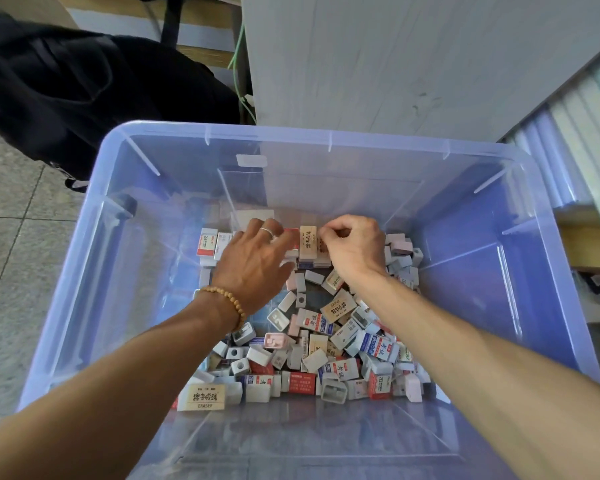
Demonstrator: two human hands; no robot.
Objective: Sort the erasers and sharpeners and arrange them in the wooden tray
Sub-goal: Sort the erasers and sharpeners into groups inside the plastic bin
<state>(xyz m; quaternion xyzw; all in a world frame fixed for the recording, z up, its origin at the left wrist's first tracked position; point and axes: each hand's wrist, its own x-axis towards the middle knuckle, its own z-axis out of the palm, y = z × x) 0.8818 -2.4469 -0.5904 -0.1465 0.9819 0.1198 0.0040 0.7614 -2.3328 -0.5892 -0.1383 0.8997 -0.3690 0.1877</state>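
Two hands deep in a clear blue plastic bin point(84, 265) of loose erasers and sharpeners point(312, 355).
Left hand point(257, 261) grip apart, fingers flat on a red eraser point(291, 237); right hand point(355, 247) grip curled, pinching something small beside a tan eraser point(307, 241). Bin on grey tiled floor point(11, 237), white panel point(395, 64) behind, black bag point(66, 88) far left.

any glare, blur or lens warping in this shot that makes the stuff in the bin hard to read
Head view: wide-angle warping bows the clear bin's rim and stretches the forearms; soft glare streaks the bin walls; daylight is even, with no hard shadows; print on the big eraser reads sharply, while items under the left hand and right hand look slightly soft.
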